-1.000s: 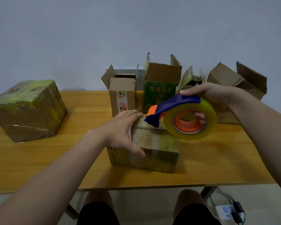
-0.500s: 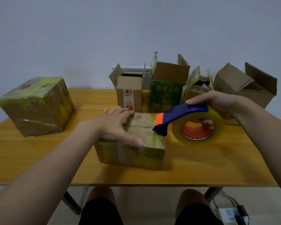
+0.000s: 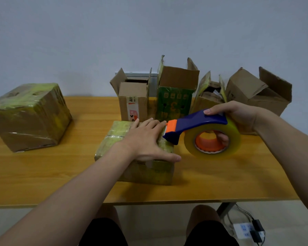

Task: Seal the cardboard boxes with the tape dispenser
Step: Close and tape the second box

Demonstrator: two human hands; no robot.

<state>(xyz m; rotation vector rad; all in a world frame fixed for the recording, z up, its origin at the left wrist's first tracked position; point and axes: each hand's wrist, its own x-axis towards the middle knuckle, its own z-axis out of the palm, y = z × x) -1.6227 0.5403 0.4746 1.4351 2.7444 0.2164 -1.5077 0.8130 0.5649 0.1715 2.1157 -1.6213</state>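
Observation:
A small tape-covered cardboard box (image 3: 114,139) lies in the middle of the wooden table (image 3: 43,174). My left hand (image 3: 146,141) presses flat on its top, fingers straight and the thumb over the near right edge. My right hand (image 3: 238,116) grips the tape dispenser (image 3: 203,132), a blue handle with an orange tip and a big roll of clear yellowish tape. Its fingers go through the orange core. The dispenser's tip sits at the box's right top edge, right beside my left fingertips.
A larger taped box (image 3: 28,116) stands at the left end of the table. Several open boxes line the back: a brown one (image 3: 133,102), a green one (image 3: 174,100), a small one (image 3: 208,98) and a wide one (image 3: 258,93). A power strip (image 3: 245,229) lies on the floor.
My left hand has slid further onto the box top and now lies flat on it. The dispenser's tip has come down to the box's right top edge.

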